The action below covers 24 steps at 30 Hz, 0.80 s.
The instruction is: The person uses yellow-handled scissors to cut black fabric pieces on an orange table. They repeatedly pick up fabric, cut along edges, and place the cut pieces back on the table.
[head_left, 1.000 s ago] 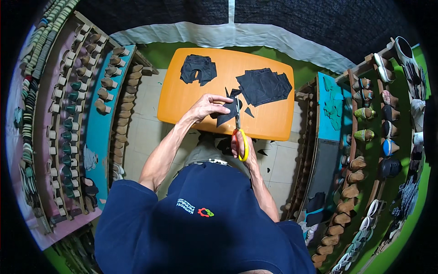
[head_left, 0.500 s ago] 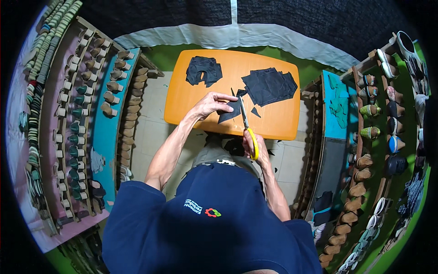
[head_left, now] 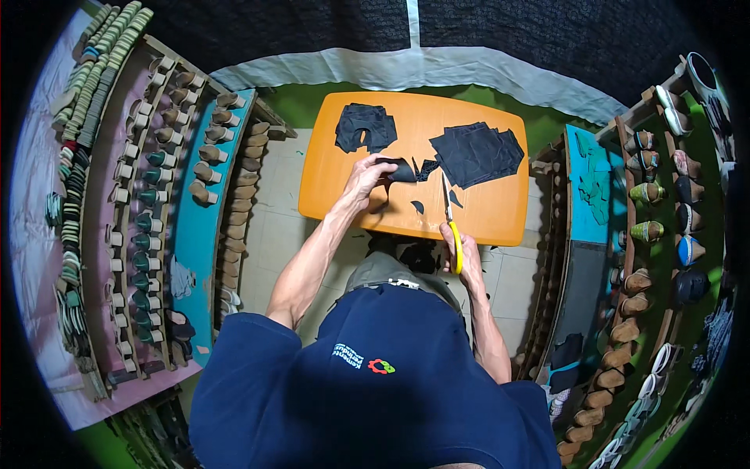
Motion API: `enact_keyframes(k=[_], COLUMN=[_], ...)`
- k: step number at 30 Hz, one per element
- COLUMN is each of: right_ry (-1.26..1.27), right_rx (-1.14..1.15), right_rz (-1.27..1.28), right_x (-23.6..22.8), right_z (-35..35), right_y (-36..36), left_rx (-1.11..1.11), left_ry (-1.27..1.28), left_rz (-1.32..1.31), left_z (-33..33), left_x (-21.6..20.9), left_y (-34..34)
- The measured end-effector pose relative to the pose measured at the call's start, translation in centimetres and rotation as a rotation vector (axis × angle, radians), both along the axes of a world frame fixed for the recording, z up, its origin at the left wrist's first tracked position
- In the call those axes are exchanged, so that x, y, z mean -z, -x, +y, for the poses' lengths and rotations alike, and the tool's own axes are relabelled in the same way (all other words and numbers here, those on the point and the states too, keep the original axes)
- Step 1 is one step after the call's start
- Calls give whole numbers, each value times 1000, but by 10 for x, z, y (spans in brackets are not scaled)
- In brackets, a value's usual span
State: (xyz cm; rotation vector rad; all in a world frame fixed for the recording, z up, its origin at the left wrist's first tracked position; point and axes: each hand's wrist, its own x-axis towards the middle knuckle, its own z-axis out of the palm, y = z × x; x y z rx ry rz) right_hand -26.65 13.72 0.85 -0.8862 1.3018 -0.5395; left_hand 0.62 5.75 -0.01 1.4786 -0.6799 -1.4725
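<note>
Above the orange table, my left hand pinches a black fabric-like piece, which is lifted and curled over. My right hand holds scissors with yellow handles near the table's front edge. Their blades point away from me, to the right of the held piece and apart from it. Small black offcuts lie between the piece and the blades. A stack of black cut pieces is at the table's right, and a smaller pile at its far left.
Racks of shoe lasts line the left side, with striped rolls beside them. On the right stand more racks with shoes and a blue panel. A dark curtain hangs behind the table. Dark scraps lie on the tiled floor.
My left hand has raised and turned the black piece. The scissors have moved right, away from it. A small offcut now shows on the table, and the whole view has shifted slightly.
</note>
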Motion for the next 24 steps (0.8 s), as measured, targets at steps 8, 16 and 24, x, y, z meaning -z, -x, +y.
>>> enact_keyframes(k=[8, 16, 24], right_ry=[-40, -16, 113], right_rx=[-6, -94, -188], right_rz=[-45, -76, -2], right_x=[7, 12, 8], right_z=[6, 8, 19], right_y=[-4, -9, -10], left_rx=[-185, 41, 98], left_ry=[-46, -36, 212], left_rz=[434, 450, 316], left_z=[11, 15, 10], left_x=[0, 11, -5], left_y=[-4, 12, 32])
